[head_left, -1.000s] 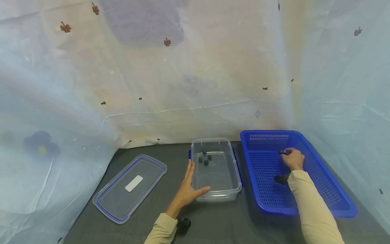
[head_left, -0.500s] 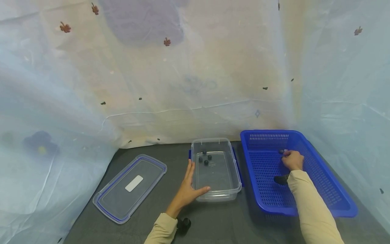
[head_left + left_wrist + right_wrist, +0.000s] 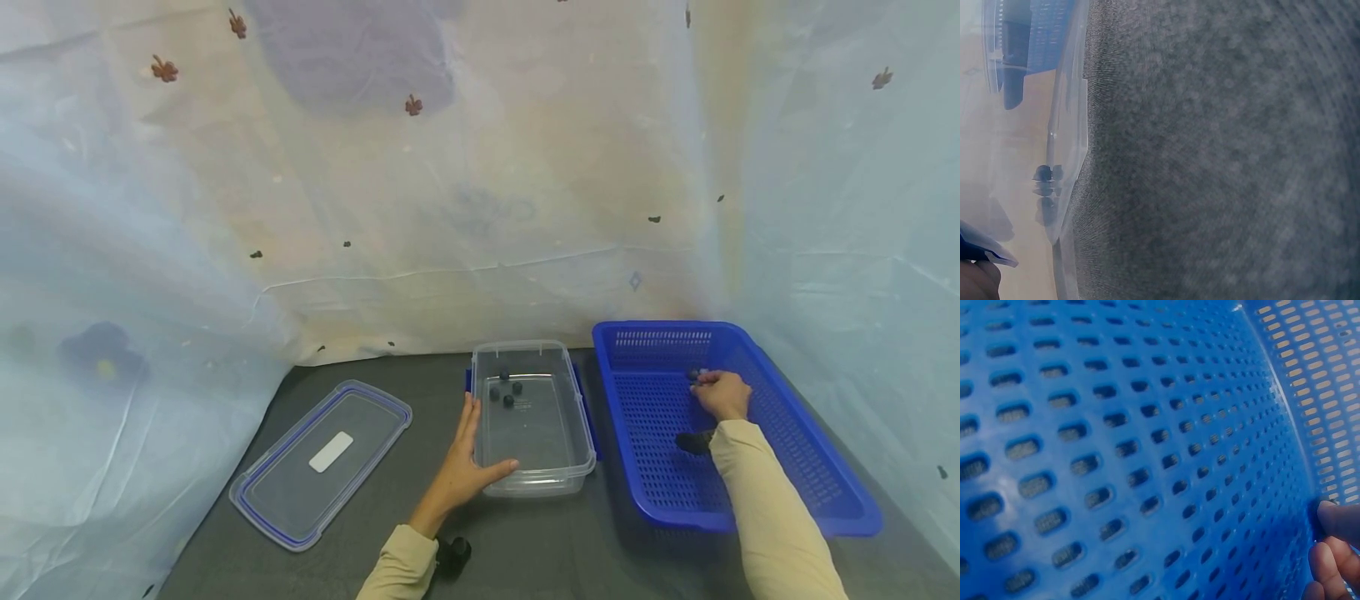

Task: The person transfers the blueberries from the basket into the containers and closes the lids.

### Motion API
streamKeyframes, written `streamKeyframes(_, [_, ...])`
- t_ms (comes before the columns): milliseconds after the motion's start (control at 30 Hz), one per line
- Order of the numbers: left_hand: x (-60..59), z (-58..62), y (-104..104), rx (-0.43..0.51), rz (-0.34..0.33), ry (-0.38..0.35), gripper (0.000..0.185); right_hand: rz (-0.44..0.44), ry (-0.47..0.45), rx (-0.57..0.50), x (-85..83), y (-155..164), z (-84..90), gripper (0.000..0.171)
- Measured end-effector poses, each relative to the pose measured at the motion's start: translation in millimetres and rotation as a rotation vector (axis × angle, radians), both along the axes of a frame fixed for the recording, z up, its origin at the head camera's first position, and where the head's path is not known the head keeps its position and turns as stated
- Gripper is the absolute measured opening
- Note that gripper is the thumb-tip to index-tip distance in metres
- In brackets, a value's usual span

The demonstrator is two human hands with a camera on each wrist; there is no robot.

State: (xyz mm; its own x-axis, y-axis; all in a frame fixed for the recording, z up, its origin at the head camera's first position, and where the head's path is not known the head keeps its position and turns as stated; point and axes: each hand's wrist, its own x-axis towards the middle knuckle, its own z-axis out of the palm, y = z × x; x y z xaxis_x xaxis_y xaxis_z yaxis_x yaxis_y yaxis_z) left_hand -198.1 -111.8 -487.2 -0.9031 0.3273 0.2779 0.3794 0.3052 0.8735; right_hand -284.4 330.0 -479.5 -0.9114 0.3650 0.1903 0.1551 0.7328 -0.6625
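Lid (image 3: 321, 463) lies far left on the dark table (image 3: 525, 550); my left hand (image 3: 461, 471) rests flat, fingers straight, against the near-left side of the clear tub (image 3: 531, 487), four dark berries (image 3: 506, 389) at its far end. Right, in the blue basket (image 3: 787, 467), my right hand (image 3: 722, 394) has fingers curled, pinching a small dark berry (image 3: 694, 375) near the far wall.

A makeshift recording booth rather than a home: pale plastic sheeting (image 3: 480, 183) curtains off a dark felt-like surface (image 3: 420, 392) on three sides.
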Motion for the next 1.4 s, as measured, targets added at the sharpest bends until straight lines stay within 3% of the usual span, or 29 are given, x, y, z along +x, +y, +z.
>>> streamKeyframes(767, [-1.2, -4.5, 0.2, -0.013, 0.004, -0.016, 0.110, 0.116, 0.093, -0.065, -3.1, -15.1, 28.8, 0.032])
streamKeyframes(1200, [-1.1, -5.1, -1.2, -0.021, 0.015, -0.007, 0.110, 0.209, 0.119, -0.069, 8.9, -27.8, 55.3, 0.038])
streamKeyframes(1400, [-0.5, -3.1, -0.7, -0.028, 0.017, -0.011, 0.110, 0.190, 0.144, -0.092, 16.2, -36.7, 64.1, 0.039])
